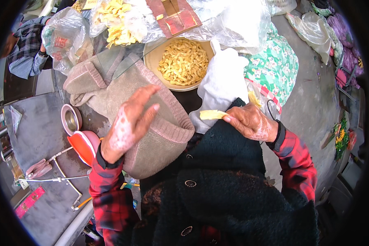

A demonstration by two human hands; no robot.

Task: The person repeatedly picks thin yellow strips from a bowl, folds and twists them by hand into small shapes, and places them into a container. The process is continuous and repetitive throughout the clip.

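My right hand (249,121) pinches one end of a flat pale-yellow strip (212,114), which points left over a white cloth (223,80). My left hand (130,123) is raised above a beige fleece garment (160,144) with pink ribbed trim, its fingers apart and nothing in them. Beyond both hands stands a round basin (152,58) holding a heap of small yellow-brown pieces (184,63). Behind the basin, a worn red wooden board (181,18) lies on clear plastic sheeting. More pale-yellow strips (120,30) are piled on plastic at the upper left.
A glass pane (138,52) reaches over the fleece. A green patterned cloth (272,64) lies right of the white cloth. At the left are a pink-rimmed bowl (71,120), a red and pink basin (84,146) and pipes. Another person's checked sleeve (29,64) shows at the upper left.
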